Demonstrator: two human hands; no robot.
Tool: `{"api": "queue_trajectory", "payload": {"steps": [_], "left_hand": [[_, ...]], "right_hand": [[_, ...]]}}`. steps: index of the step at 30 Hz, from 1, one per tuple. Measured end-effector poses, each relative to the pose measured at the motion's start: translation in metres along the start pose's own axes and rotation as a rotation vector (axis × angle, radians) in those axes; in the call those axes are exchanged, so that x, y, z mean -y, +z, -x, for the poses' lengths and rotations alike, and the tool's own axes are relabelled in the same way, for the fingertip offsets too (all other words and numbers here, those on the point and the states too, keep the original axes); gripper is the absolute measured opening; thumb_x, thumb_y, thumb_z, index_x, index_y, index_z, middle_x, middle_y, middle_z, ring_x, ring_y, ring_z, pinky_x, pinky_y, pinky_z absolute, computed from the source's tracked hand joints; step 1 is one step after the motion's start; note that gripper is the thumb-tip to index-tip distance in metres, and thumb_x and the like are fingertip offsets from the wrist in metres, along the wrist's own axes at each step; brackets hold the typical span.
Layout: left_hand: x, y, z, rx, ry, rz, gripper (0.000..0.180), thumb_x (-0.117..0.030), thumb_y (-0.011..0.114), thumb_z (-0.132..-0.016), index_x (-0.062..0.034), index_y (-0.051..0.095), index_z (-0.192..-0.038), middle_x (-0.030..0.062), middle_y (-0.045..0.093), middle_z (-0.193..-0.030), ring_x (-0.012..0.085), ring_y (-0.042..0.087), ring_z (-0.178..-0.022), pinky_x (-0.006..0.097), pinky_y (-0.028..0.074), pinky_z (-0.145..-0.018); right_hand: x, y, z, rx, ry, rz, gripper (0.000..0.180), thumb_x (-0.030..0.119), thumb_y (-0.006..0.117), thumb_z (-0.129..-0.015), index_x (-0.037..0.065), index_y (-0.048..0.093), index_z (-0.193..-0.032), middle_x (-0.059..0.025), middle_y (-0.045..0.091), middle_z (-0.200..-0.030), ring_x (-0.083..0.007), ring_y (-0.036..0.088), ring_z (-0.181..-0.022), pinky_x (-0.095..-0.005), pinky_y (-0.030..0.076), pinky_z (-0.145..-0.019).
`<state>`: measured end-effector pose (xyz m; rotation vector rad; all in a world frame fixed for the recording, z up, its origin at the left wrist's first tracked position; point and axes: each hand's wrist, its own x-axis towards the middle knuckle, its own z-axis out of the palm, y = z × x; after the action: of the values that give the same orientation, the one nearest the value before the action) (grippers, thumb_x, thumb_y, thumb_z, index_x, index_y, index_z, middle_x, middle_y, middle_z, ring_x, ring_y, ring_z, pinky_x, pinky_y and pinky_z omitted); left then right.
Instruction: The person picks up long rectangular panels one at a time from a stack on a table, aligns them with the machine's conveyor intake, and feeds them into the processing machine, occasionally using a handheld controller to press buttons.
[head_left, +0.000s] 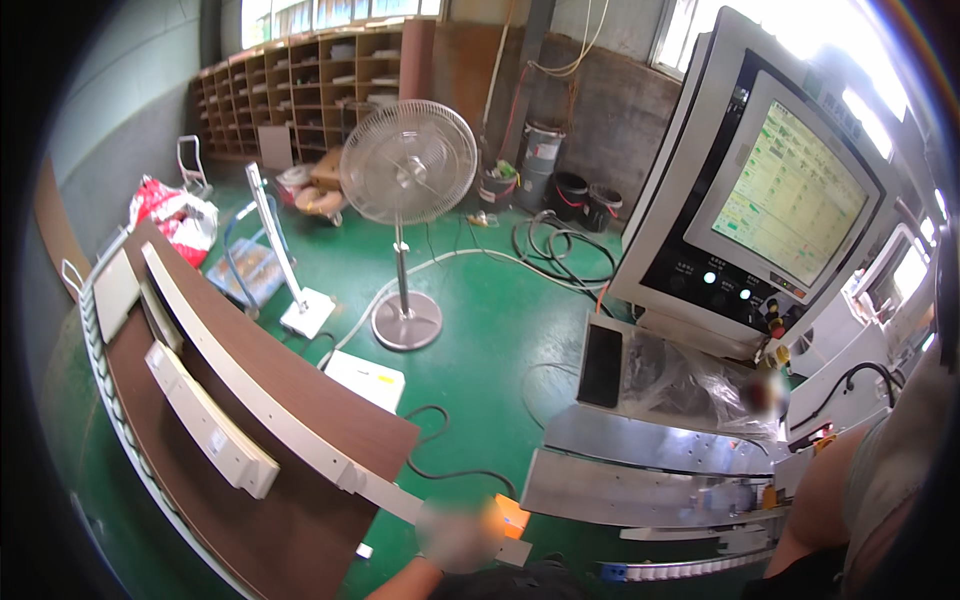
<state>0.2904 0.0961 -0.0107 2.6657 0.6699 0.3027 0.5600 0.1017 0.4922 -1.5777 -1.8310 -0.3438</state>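
Beyond my fingers stand one pedestal fan (408, 168), two black buckets (571, 192) side by side and, farther right, one lit screen (795, 195), with a glossy green floor (480, 350) spreading beneath and a wooden pigeonhole shelf (310, 92) along the far wall. Left of my fingers, a brown board (330, 535) bears more pale pieces. One narrow, flat, off-white strip (388, 496) runs right up to my left hand (460, 537), too blurred for me to tell whether it grips, and my right fingers are out of sight, their state unknown.
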Motion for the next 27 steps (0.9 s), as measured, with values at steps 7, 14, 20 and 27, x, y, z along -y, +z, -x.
{"api": "queue_trajectory", "payload": {"steps": [7, 14, 20, 27], "left_hand": [[-0.038, -0.057, -0.037, -0.034, 0.125, -0.415, 0.025, -0.026, 0.063, -0.085, -0.0045, 0.07, -0.095, 0.0124, 0.065, -0.092, 0.0322, 0.063, -0.08, 0.048, 0.05, -0.067], [0.034, -0.263, 0.009, -0.096, -0.215, -0.462, 0.01, -0.016, 0.062, -0.081, -0.0093, 0.069, -0.084, 0.0099, 0.066, -0.088, 0.0292, 0.065, -0.093, 0.042, 0.052, -0.083], [0.141, -0.321, 0.058, 0.423, -0.665, -0.451, 0.067, -0.014, 0.058, -0.091, -0.0147, 0.039, -0.155, 0.0063, 0.04, -0.16, 0.0275, 0.032, -0.153, 0.045, 0.03, -0.122], [0.154, -0.295, 0.08, 0.066, -0.377, -0.567, 0.01, -0.017, 0.06, -0.086, -0.0148, 0.066, -0.093, 0.0028, 0.062, -0.097, 0.0242, 0.056, -0.095, 0.043, 0.044, -0.078]], "right_hand": [[0.018, -0.019, 0.002, -0.069, -0.061, 0.01, 0.102, 0.059, 0.082, -0.079, -0.005, 0.044, -0.149, -0.0169, 0.054, -0.143, -0.028, 0.053, -0.128, -0.0395, 0.041, -0.108], [0.012, -0.032, -0.003, -0.1, -0.034, -0.106, 0.105, 0.06, 0.084, -0.078, -0.004, 0.043, -0.15, -0.0164, 0.054, -0.144, -0.028, 0.052, -0.129, -0.0391, 0.04, -0.109], [-0.083, 0.057, 0.117, 0.245, 0.362, -0.48, 0.071, 0.029, 0.077, -0.09, 0.0, 0.05, -0.148, -0.0102, 0.06, -0.135, -0.0219, 0.057, -0.119, -0.0368, 0.046, -0.103], [0.017, 0.173, 0.248, 0.82, 0.685, -0.979, 0.049, 0.024, 0.075, -0.095, -0.002, 0.062, -0.135, -0.0126, 0.071, -0.117, -0.0196, 0.068, -0.098, -0.0348, 0.056, -0.086]]}}
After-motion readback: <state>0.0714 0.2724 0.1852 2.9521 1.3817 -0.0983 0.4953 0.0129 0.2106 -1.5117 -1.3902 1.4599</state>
